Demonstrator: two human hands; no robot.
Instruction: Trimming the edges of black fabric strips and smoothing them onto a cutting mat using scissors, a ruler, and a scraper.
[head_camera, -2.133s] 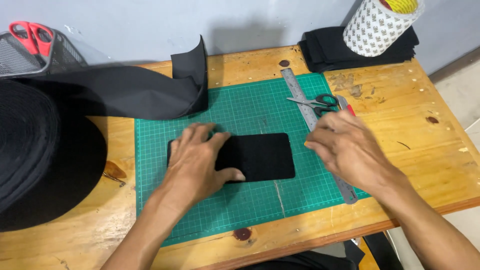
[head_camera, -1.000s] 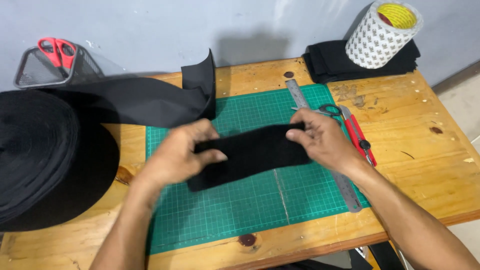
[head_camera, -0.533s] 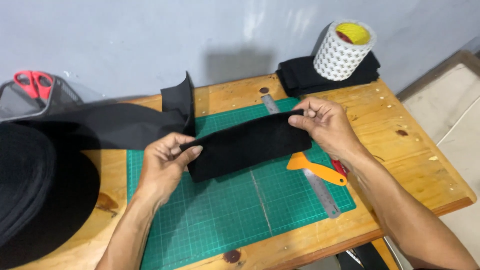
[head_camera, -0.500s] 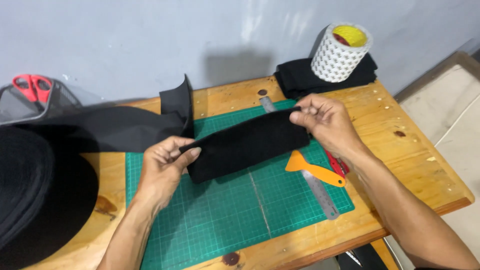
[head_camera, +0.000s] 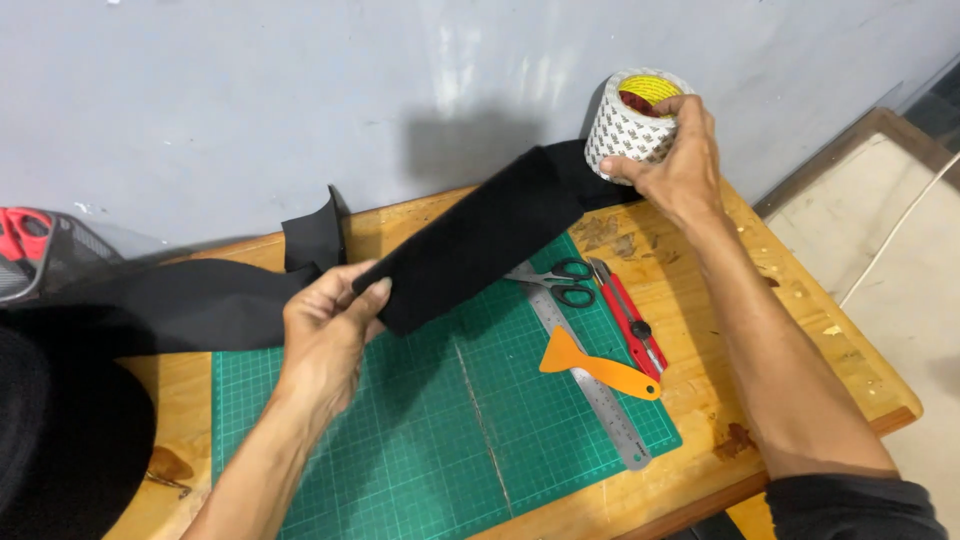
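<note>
Far out beyond my left hand: a wire basket (head_camera: 45, 262) with red-handled scissors (head_camera: 18, 232) in it, cut off by the frame edge. Below it a large black fabric roll (head_camera: 60, 450) fills the corner, and a wide black strip (head_camera: 180, 305) runs from it toward my left hand, its end standing curled up (head_camera: 315, 235) just behind the knuckles.

Left hand (head_camera: 325, 330): closed in a pinch, thumb on top and fingers under, gripping the near end of the black fabric piece (head_camera: 470, 250). The piece is lifted off the green cutting mat (head_camera: 400, 450) and stretches up and away to the right, toward my other hand. Its far end passes behind the tape roll; I can't make out whether it rests on the dark stack there.

Between the hands, on the mat's right side: black-handled scissors (head_camera: 565, 282), a steel ruler (head_camera: 590, 390) lying lengthwise, an orange scraper (head_camera: 595, 365) across it, and a red utility knife (head_camera: 630, 320) just outside the ruler.

Right hand (head_camera: 675, 165): fingers wrapped around the side of a big white tape roll (head_camera: 635, 120) with a yellow core, at the back edge of the wooden table (head_camera: 800, 340), against the grey wall (head_camera: 300, 100).
</note>
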